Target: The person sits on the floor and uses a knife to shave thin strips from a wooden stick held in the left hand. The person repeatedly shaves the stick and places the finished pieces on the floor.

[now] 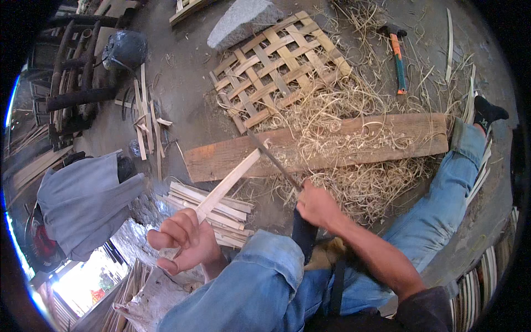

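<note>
My left hand (185, 240) is closed around the near end of a pale bamboo strip (229, 182), which slants up and away to the right. In my right hand (319, 206) is a long, narrow, dark-bladed knife (281, 170); my fingers hide its grip. The blade crosses close to the strip's far end; whether they touch I cannot tell. Both are above a flat wooden plank (221, 160) strewn with curled shavings (359, 191). Beside my left hand lies a stack of split strips (221, 207).
Beyond the plank lies a woven bamboo lattice panel (282, 69), with a grey stone block (243, 22) against it. A hammer (397, 61) with an orange-and-green handle lies at the far right. On the left are a grey cloth (83, 199), loose sticks (145, 116) and a dark rack (77, 66).
</note>
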Available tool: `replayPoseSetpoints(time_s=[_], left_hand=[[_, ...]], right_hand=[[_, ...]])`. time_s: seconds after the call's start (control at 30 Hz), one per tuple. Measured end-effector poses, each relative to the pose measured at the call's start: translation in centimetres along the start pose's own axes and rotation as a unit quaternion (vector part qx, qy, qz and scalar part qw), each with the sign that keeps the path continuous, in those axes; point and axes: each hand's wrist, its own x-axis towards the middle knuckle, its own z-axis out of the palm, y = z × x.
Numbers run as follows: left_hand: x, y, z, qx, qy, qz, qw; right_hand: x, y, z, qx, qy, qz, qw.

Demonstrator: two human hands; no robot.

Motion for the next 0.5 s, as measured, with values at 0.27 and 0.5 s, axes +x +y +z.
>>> replayPoseSetpoints(time_s=[0.27,0.5], left_hand=[[-0.1,-0.1,0.0,0.01,0.031,0.003,0.999],[-0.2,-1.1,1.2,-0.009,0.128,0.032,0.991]], right_hand=[[-0.2,-1.0,0.4,0.013,0.037,-0.045,0.998],[-0.4,-0.3,0.3,0.0,0.018,0.011,1.0]])
